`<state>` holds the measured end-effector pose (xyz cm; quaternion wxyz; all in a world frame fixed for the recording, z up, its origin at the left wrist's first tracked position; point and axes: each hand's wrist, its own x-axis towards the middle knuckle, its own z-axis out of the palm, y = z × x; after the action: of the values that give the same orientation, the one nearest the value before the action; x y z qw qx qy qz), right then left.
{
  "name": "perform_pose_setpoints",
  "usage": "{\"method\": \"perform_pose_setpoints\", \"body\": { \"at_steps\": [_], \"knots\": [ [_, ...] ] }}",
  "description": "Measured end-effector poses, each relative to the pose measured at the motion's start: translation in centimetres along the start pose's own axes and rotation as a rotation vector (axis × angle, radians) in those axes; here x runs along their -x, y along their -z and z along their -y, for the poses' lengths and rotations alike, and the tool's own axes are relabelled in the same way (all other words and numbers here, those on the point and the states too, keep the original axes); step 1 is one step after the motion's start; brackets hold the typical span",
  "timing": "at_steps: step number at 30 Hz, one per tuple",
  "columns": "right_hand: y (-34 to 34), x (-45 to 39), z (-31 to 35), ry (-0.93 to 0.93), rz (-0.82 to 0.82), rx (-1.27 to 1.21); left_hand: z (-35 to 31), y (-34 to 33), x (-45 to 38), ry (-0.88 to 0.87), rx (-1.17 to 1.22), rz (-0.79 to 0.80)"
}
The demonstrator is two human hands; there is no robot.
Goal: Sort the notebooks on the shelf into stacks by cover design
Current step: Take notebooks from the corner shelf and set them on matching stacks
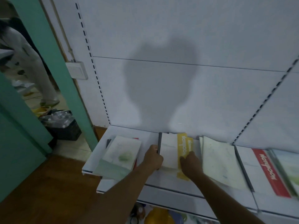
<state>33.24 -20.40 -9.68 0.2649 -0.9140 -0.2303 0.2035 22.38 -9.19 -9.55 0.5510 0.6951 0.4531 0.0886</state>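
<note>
A stack of white notebooks with a yellow band (171, 151) lies in the middle of the white shelf (147, 138). My left hand (152, 159) grips the stack's dark left spine edge. My right hand (190, 162) rests on the yellow band at its right side, fingers bent over it. To the left lies a stack with pale green covers (120, 156). To the right sits a pile of cream covers (220, 160), then a white notebook with a red band (265, 172), then a greenish cover (289, 165) at the frame's edge.
The shelf's white back panel (161, 46) rises behind, with slotted uprights at both sides. A green door frame (53, 62) stands at the left, with a person and a black crate (63, 125) beyond it. Wooden floor lies below left. Yellow items show under the shelf.
</note>
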Motion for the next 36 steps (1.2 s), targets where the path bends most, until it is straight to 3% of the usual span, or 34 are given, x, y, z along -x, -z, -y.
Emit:
{"method": "perform_pose_setpoints", "body": {
  "at_steps": [7, 11, 14, 17, 20, 22, 24, 27, 29, 32, 36],
  "knots": [
    [-0.5, -0.2, -1.0, -0.083, 0.019, 0.11, 0.2, -1.4, -0.5, 0.016, -0.057, 0.11],
    [-1.3, 1.0, 0.9, 0.0, -0.004, 0.503, 0.7, -0.4, -0.4, -0.005, -0.125, 0.091],
    [-2.2, 1.9, 4.2, 0.143, -0.022, 0.467, 1.3, 1.9, -0.5, -0.045, -0.189, -0.011],
    [-4.4, 2.7, 7.9, 0.263, 0.198, 0.229, 2.2, 5.6, -0.3, -0.066, -0.246, -0.216],
    [-6.8, 4.5, 11.4, 0.218, 0.356, 0.075, 3.6, 10.1, 0.3, 0.016, -0.345, -0.455],
    [-9.0, 5.4, 12.7, 0.17, 0.418, 0.009, 4.9, 12.8, 0.8, 0.158, -0.466, -0.532],
    [-11.0, 5.5, 13.4, 0.108, 0.423, -0.008, 6.5, 15.0, 1.5, 0.303, -0.521, -0.496],
    [-12.7, 5.7, 14.0, -0.022, 0.412, -0.078, 8.2, 16.4, 2.3, 0.241, -0.503, -0.358],
    [-13.5, 5.8, 14.3, -0.06, 0.388, -0.069, 8.5, 16.8, 2.8, 0.232, -0.531, -0.348],
    [-14.3, 6.1, 14.4, -0.083, 0.31, 0.007, 9.0, 17.7, 2.9, 0.233, -0.408, -0.311],
    [-14.3, 6.4, 13.7, -0.163, 0.25, -0.097, 9.5, 18.4, 3.2, 0.229, -0.201, -0.18]
  ]
}}
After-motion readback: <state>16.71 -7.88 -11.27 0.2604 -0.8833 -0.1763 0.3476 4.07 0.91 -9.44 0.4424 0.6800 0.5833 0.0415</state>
